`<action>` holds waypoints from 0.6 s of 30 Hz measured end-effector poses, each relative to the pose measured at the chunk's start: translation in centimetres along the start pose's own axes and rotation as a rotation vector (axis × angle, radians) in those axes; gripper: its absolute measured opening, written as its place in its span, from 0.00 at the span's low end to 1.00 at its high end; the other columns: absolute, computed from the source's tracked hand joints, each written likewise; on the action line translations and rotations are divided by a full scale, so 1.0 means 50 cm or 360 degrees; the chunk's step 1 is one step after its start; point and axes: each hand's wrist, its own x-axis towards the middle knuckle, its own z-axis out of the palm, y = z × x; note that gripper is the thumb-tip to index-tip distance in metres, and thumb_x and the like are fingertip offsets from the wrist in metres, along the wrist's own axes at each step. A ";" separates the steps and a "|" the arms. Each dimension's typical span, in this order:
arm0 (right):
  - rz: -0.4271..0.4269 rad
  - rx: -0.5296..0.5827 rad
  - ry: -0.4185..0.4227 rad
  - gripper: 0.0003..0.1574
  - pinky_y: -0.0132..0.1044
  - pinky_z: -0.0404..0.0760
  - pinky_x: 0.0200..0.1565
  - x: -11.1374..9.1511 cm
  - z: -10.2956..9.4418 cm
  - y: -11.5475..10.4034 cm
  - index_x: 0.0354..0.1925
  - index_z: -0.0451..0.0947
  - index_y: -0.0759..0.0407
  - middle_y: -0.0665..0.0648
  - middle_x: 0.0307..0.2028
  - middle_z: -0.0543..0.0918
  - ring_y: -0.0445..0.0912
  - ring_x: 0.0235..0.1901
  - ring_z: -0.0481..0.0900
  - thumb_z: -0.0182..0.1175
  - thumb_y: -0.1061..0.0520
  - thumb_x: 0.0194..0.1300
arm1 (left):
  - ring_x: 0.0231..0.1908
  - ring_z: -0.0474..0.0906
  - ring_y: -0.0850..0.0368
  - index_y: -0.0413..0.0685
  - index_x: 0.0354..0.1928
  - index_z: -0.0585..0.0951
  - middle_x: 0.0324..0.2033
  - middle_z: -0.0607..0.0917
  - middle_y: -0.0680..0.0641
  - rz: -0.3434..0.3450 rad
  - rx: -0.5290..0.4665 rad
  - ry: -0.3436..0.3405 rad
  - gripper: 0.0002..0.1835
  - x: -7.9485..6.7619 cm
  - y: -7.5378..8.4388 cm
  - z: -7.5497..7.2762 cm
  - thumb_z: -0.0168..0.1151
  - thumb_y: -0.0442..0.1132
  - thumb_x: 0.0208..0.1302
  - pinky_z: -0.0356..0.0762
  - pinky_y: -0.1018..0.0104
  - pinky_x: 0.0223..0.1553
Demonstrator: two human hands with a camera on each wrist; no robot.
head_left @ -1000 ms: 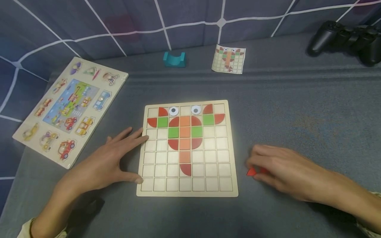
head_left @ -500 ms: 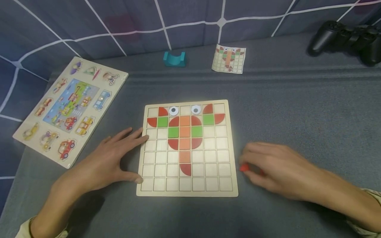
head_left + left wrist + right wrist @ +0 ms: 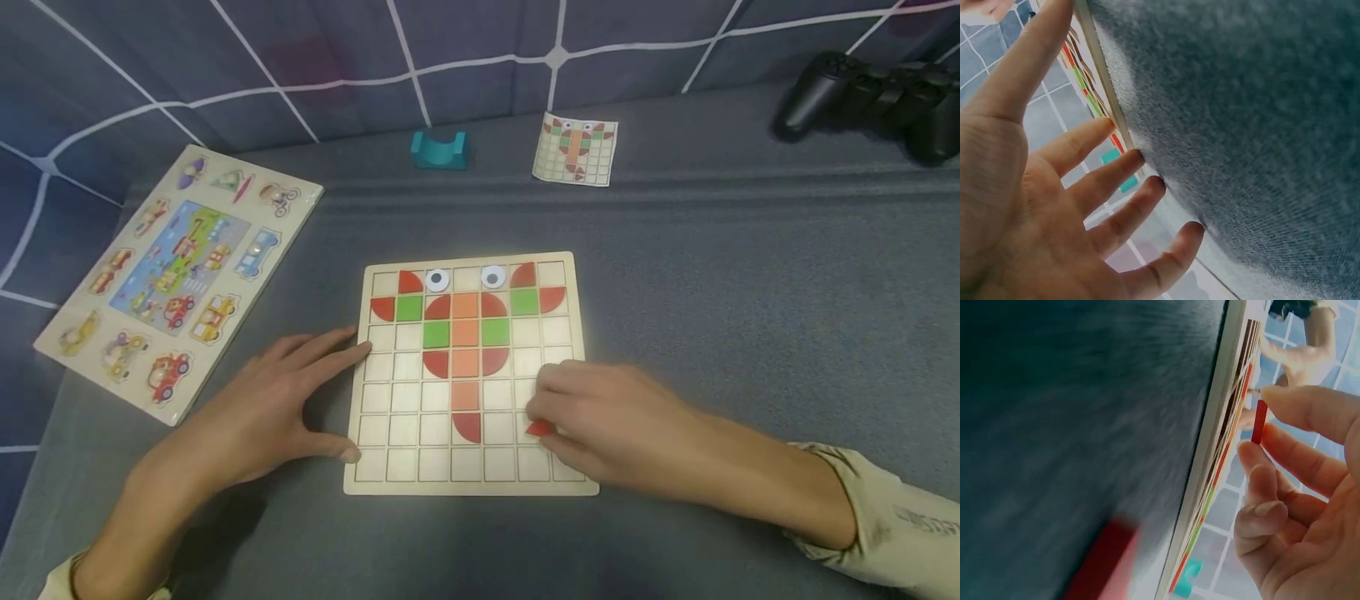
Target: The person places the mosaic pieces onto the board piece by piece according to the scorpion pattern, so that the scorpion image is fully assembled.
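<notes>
A square wooden grid board (image 3: pixel 408 490) lies flat before me, bearing red quarter-round tiles (image 3: pixel 468 427), green squares (image 3: pixel 437 334), an orange column (image 3: pixel 465 333) and two googly eyes (image 3: pixel 492 277). My left hand (image 3: pixel 258 408) is spread along its left edge, thumb and fingertips at the rim; the left wrist view shows the fingers (image 3: pixel 1116 225) extended. Over the lower right of the board, my right hand (image 3: pixel 615 421) pinches a small red tile (image 3: pixel 541 427) between thumb and finger. The right wrist view shows that tile (image 3: pixel 1259 422) edge-on.
A pattern card (image 3: pixel 576 150) showing the same figure lies behind the board, with a teal cradle-shaped block (image 3: pixel 439 152) to its left. A wooden vehicle puzzle (image 3: pixel 247 192) lies at the left, a black game controller (image 3: pixel 862 100) at the back right. A blurred red shape (image 3: pixel 1107 562) appears near the right wrist camera.
My right hand has moved left from the cloth beside the board to over its lower right squares, carrying the red tile. The left hand has stayed at the left edge.
</notes>
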 end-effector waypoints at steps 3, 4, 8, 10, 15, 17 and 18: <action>-0.0030 0.0004 -0.0015 0.08 0.25 0.68 0.24 0.023 0.006 -0.008 0.33 0.81 0.51 0.43 0.28 0.73 0.37 0.25 0.67 0.71 0.59 0.56 | 0.65 0.59 0.37 0.56 0.73 0.66 0.72 0.61 0.41 0.0003 0.0001 0.0004 0.60 0.000 -0.002 0.001 0.71 0.74 0.36 0.60 0.29 0.57; -0.0046 0.0013 -0.0014 0.08 0.25 0.68 0.24 0.030 0.007 -0.010 0.33 0.80 0.51 0.43 0.28 0.73 0.37 0.25 0.68 0.71 0.59 0.56 | 0.66 0.59 0.37 0.56 0.73 0.66 0.72 0.61 0.41 0.0002 -0.0002 0.0004 0.60 0.000 -0.002 0.001 0.71 0.75 0.36 0.60 0.29 0.57; -0.0090 0.0035 -0.0008 0.08 0.25 0.67 0.24 0.050 0.011 -0.014 0.34 0.80 0.52 0.43 0.26 0.71 0.37 0.25 0.67 0.70 0.60 0.57 | 0.65 0.59 0.38 0.57 0.74 0.66 0.72 0.61 0.42 0.0015 0.0004 0.0017 0.60 -0.001 -0.004 0.003 0.71 0.75 0.36 0.60 0.30 0.57; -0.0094 0.0021 -0.0045 0.08 0.26 0.67 0.24 0.057 0.014 -0.015 0.35 0.80 0.52 0.43 0.26 0.70 0.37 0.24 0.67 0.69 0.61 0.57 | 0.65 0.59 0.39 0.57 0.74 0.65 0.72 0.61 0.42 0.0017 0.0008 0.0020 0.60 -0.001 -0.005 0.004 0.71 0.75 0.37 0.61 0.30 0.56; -0.0091 -0.0039 -0.0173 0.10 0.27 0.67 0.23 0.070 0.023 -0.019 0.39 0.82 0.53 0.45 0.26 0.70 0.38 0.25 0.67 0.70 0.60 0.57 | 0.66 0.58 0.38 0.58 0.74 0.65 0.73 0.61 0.42 0.0018 0.0011 0.0024 0.60 0.000 -0.006 0.004 0.71 0.75 0.36 0.61 0.30 0.55; -0.0098 -0.0055 -0.0191 0.11 0.27 0.67 0.22 0.072 0.025 -0.021 0.40 0.82 0.53 0.45 0.26 0.71 0.39 0.26 0.67 0.70 0.59 0.57 | 0.66 0.57 0.37 0.58 0.74 0.65 0.73 0.61 0.42 0.0011 0.0005 0.0019 0.60 0.001 -0.006 0.004 0.71 0.75 0.36 0.60 0.29 0.56; -0.0101 -0.0057 -0.0195 0.11 0.26 0.67 0.22 0.073 0.026 -0.022 0.40 0.82 0.53 0.45 0.26 0.71 0.39 0.26 0.68 0.70 0.60 0.57 | 0.66 0.57 0.37 0.58 0.74 0.65 0.73 0.61 0.42 0.0007 0.0002 0.0016 0.61 0.001 -0.006 0.004 0.72 0.75 0.36 0.60 0.29 0.56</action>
